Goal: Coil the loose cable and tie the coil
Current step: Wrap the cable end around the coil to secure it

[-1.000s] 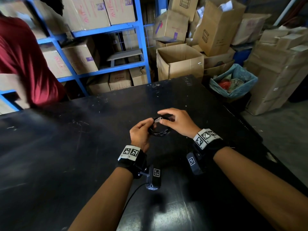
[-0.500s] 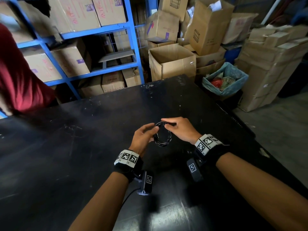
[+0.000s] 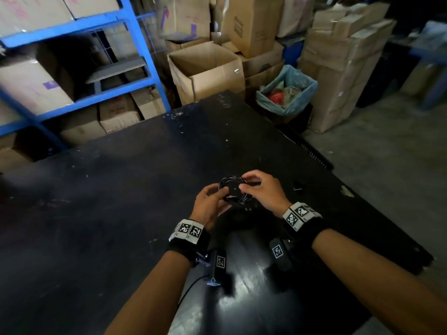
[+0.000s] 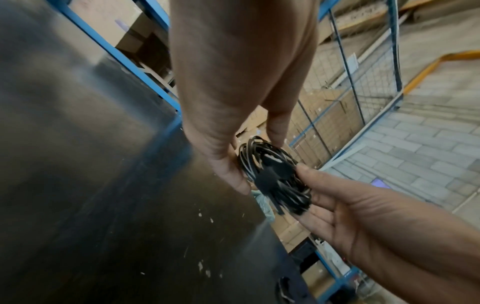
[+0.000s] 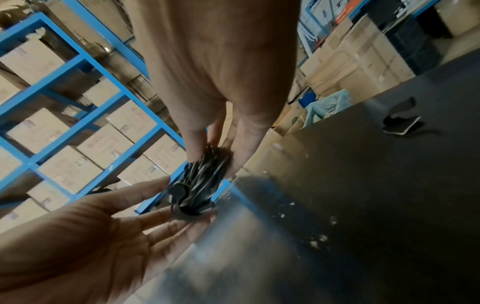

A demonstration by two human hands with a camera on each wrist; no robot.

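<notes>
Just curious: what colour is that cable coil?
Black, with pale glints; the cable coil shows best in the left wrist view.

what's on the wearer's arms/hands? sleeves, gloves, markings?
No sleeves or gloves. Each wrist carries a black band topped by white tiles printed with black square fiducial codes. A black tagged camera module hangs under each; a thin black cable trails from the left one.

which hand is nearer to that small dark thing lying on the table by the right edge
Right. The right hand, pinching the cable coil, sits just left of the small dark object; the left hand is beyond the coil, farther away.
</notes>
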